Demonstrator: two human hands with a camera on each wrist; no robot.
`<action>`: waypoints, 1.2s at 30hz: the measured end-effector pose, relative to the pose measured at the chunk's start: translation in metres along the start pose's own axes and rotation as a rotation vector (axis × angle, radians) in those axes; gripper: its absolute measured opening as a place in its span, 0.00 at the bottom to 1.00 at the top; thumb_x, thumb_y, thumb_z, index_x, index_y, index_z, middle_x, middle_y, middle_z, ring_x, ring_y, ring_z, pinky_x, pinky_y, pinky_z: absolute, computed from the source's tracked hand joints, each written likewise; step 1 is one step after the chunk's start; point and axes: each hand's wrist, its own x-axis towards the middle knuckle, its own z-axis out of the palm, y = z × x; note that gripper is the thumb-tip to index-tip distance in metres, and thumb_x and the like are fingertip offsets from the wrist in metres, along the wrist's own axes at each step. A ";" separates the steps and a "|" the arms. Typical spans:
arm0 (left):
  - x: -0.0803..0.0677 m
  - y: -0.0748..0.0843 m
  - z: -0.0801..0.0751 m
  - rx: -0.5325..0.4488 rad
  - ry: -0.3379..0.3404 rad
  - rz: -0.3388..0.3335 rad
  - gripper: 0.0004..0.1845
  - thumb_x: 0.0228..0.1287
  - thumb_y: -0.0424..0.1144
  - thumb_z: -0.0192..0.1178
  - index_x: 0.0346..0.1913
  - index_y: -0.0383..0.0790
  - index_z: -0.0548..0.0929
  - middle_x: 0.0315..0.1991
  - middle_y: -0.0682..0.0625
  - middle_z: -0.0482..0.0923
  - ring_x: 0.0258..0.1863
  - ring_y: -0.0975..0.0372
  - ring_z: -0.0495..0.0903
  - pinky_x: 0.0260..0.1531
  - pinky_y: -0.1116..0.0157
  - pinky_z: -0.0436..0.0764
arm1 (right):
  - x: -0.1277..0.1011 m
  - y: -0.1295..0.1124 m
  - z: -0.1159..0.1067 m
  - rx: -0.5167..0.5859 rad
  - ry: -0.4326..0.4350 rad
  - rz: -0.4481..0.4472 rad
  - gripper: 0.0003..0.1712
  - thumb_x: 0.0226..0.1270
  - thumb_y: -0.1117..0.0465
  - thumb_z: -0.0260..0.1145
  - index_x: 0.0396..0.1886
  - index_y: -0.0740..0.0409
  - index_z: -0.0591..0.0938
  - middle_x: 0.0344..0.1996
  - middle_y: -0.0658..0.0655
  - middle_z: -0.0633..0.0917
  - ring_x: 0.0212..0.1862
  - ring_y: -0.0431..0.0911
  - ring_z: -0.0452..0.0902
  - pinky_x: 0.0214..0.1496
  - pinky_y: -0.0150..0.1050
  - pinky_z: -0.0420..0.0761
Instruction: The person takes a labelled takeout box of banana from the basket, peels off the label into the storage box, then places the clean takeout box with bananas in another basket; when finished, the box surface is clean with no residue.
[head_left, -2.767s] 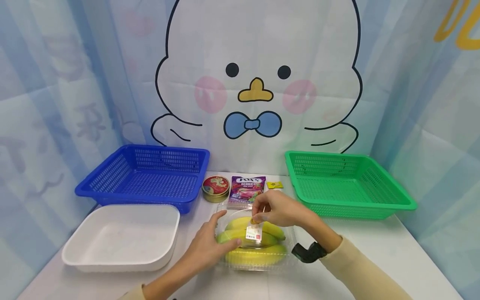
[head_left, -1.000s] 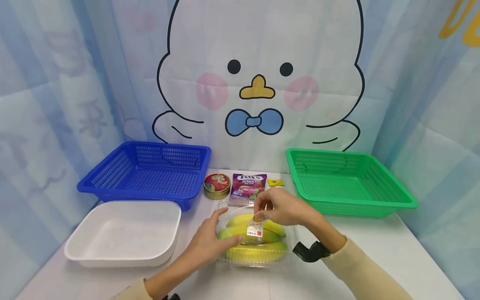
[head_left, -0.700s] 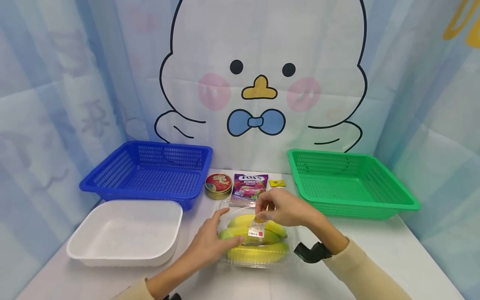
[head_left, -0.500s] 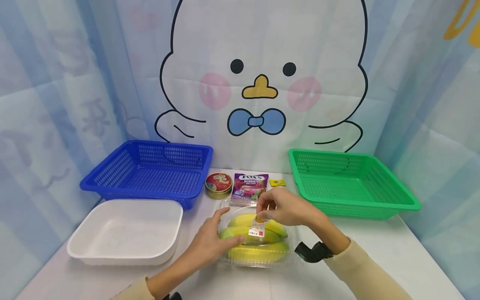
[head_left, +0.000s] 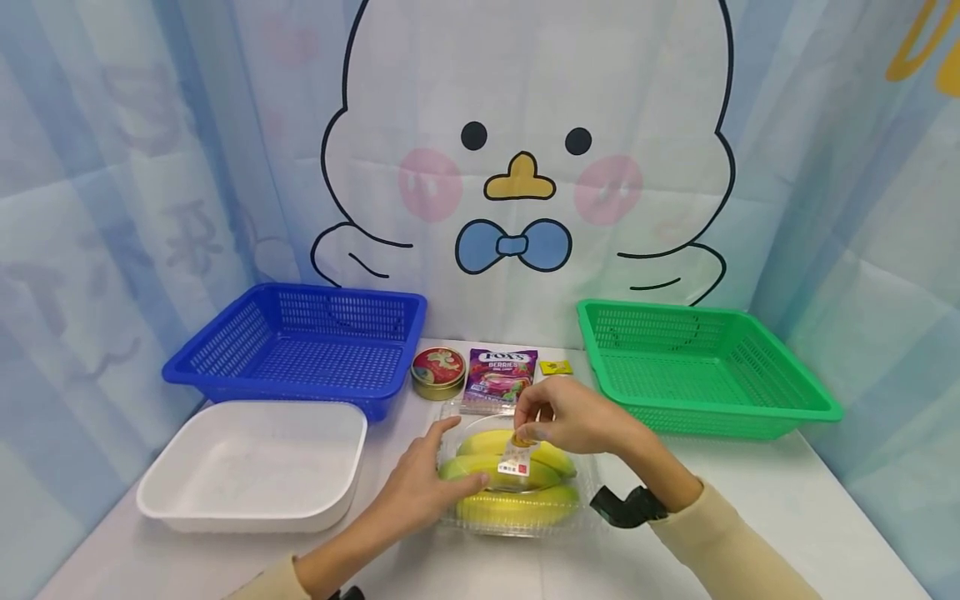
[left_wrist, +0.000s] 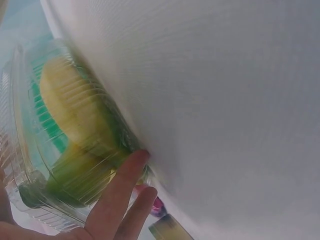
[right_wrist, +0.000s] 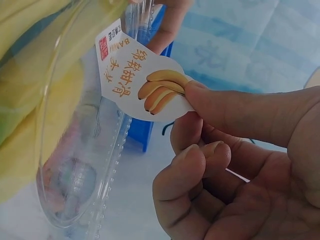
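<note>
A clear plastic clamshell box [head_left: 581, 487] with yellow bananas [head_left: 517, 507] inside lies on the white table in front of me. My left hand [head_left: 450, 467] rests on its left side with straight fingers [left_wrist: 120, 195] pressed against the lid, the thumb at the far edge. My right hand [head_left: 525, 433] reaches over the box from the right. Its thumb and forefinger [right_wrist: 187, 100] pinch the white banana label [right_wrist: 140, 80] stuck to the lid, also seen in the head view as the label [head_left: 516, 461]. The other right fingers are curled.
A blue basket [head_left: 300, 350] stands at the back left and a green basket [head_left: 697, 367] at the back right. A white tray [head_left: 247, 523] sits at the front left. Behind the box lie a round tin [head_left: 437, 372], a purple candy bag [head_left: 498, 379] and a small yellow packet [head_left: 555, 367].
Both hands keep their places on the banana box and label; only my view has shifted slightly.
</note>
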 end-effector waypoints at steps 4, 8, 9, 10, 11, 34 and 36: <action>0.000 0.000 0.001 0.001 0.002 -0.003 0.50 0.56 0.57 0.78 0.79 0.50 0.68 0.67 0.34 0.76 0.67 0.41 0.77 0.66 0.34 0.76 | -0.001 0.001 0.000 -0.004 0.004 -0.007 0.07 0.72 0.62 0.73 0.32 0.52 0.85 0.29 0.47 0.85 0.32 0.42 0.75 0.34 0.32 0.78; 0.000 0.001 0.001 -0.003 0.004 -0.005 0.49 0.56 0.56 0.79 0.79 0.50 0.68 0.68 0.34 0.76 0.68 0.41 0.77 0.67 0.34 0.76 | -0.001 0.001 0.000 -0.005 0.005 -0.015 0.06 0.72 0.62 0.73 0.32 0.52 0.85 0.29 0.47 0.85 0.32 0.42 0.74 0.34 0.32 0.78; 0.000 0.001 0.001 -0.003 0.005 -0.003 0.49 0.56 0.56 0.79 0.79 0.50 0.68 0.68 0.34 0.76 0.68 0.41 0.77 0.67 0.34 0.76 | -0.001 0.001 0.000 -0.003 0.004 -0.017 0.06 0.72 0.62 0.73 0.32 0.52 0.85 0.29 0.47 0.85 0.32 0.42 0.74 0.34 0.32 0.78; 0.000 0.001 0.001 -0.003 0.006 -0.002 0.49 0.56 0.56 0.79 0.79 0.50 0.68 0.68 0.34 0.76 0.68 0.41 0.77 0.67 0.34 0.76 | -0.001 0.001 -0.001 -0.001 0.004 -0.017 0.06 0.72 0.62 0.73 0.32 0.52 0.85 0.29 0.48 0.85 0.32 0.42 0.74 0.34 0.32 0.78; 0.000 0.001 0.001 -0.004 0.006 -0.001 0.49 0.56 0.56 0.79 0.79 0.50 0.68 0.68 0.34 0.76 0.68 0.41 0.77 0.67 0.34 0.76 | -0.001 0.001 -0.001 0.001 0.002 -0.018 0.06 0.72 0.62 0.73 0.32 0.52 0.85 0.29 0.48 0.85 0.33 0.42 0.75 0.34 0.32 0.78; -0.001 0.002 -0.001 -0.002 0.001 -0.005 0.49 0.56 0.56 0.78 0.79 0.50 0.68 0.69 0.33 0.75 0.69 0.40 0.76 0.67 0.33 0.75 | -0.005 -0.001 -0.003 0.027 -0.011 -0.033 0.06 0.72 0.62 0.72 0.33 0.54 0.85 0.29 0.49 0.85 0.32 0.41 0.75 0.33 0.31 0.79; -0.001 0.002 0.000 -0.001 0.002 -0.007 0.49 0.56 0.56 0.78 0.79 0.50 0.68 0.69 0.33 0.75 0.69 0.40 0.75 0.68 0.33 0.75 | -0.005 -0.001 -0.003 0.034 -0.015 -0.032 0.06 0.72 0.62 0.72 0.33 0.53 0.85 0.29 0.50 0.85 0.32 0.42 0.75 0.33 0.32 0.79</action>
